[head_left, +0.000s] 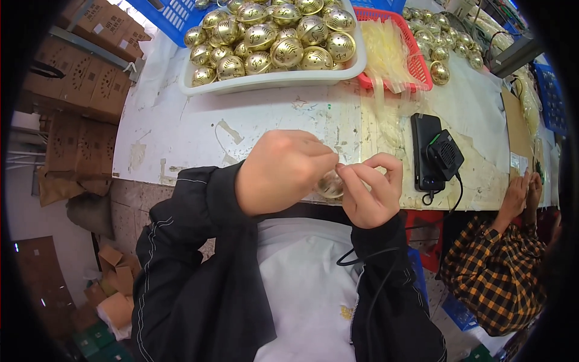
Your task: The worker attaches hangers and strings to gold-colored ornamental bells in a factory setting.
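Note:
A shiny gold ball ornament [329,186] is between my two hands at the near edge of the white table, partly covered by my fingers. My left hand [286,172] is closed over its left and upper side, back of the hand upward, fingertips pinched together. From the other side, my right hand [375,192] pinches at the top of the ball with thumb and index finger, the other fingers curled. Whether something thin lies between the fingertips is hidden. Beyond them, a white tray [271,82] holds many gold ball ornaments [286,52] with cut-out patterns.
A red basket [425,77] of pale yellow ribbon strips [389,53] adjoins the tray. More balls [439,72] lie at far right. A black phone-like device with a small fan [445,155] and cable lies right. A co-worker's hands [523,192] are farther right; cardboard boxes [78,78] stack left.

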Tool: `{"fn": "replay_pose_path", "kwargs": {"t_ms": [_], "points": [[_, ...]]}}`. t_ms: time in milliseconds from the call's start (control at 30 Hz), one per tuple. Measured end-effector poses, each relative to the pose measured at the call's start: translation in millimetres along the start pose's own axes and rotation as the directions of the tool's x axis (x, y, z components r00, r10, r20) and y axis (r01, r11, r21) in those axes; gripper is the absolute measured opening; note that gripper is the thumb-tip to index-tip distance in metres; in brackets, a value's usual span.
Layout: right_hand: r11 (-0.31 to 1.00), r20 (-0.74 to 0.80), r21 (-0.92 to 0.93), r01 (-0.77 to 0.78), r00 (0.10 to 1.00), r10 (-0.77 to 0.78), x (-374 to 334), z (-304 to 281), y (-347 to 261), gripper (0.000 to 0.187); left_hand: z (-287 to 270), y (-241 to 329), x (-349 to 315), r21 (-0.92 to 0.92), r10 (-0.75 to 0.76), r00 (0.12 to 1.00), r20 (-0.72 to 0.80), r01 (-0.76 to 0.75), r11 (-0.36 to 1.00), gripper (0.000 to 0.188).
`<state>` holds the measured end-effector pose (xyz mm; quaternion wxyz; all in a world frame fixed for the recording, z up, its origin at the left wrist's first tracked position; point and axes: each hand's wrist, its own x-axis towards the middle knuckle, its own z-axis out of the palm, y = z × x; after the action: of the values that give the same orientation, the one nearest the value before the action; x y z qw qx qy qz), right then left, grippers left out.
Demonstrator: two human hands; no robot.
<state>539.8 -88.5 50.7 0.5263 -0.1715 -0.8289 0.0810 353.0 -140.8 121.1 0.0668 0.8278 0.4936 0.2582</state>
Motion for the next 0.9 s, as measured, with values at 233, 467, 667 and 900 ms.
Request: {"fn": "replay_pose_path", "kwargs": {"t_ms": [233,467,667,900], "points": [[0.961,0.073,0.224,-0.163,0.986,0.151,5.1,-8.5,-3.7,0.025,0.1,-6.4,-8.7,0.121,0.391,0.904,-0.173,-0.375,0.919,0.029],[0.376,0.643,0.459,-0.805,0.593,0.485,19.9,-22.9,-5.9,0.007,-9.7,-4.5,-13.9,0.213,0.583,0.812,-0.032,-0.564,0.798,0.02],[-0.056,0.796,0.51,-0.859,0.446,0.41,12.0,-19.7,3.0,0.005,-3.8,-3.2,-15.7,0.204,0.62,0.78,-0.089,-0.595,0.777,0.015],[-0.481,0.931,0.36,-0.799,0.272,0.245,3.4,-13.4,13.6,0.012,-1.4,-4.0,-21.7,0.235,0.581,0.804,-0.13,-0.544,0.806,0.016]]}}
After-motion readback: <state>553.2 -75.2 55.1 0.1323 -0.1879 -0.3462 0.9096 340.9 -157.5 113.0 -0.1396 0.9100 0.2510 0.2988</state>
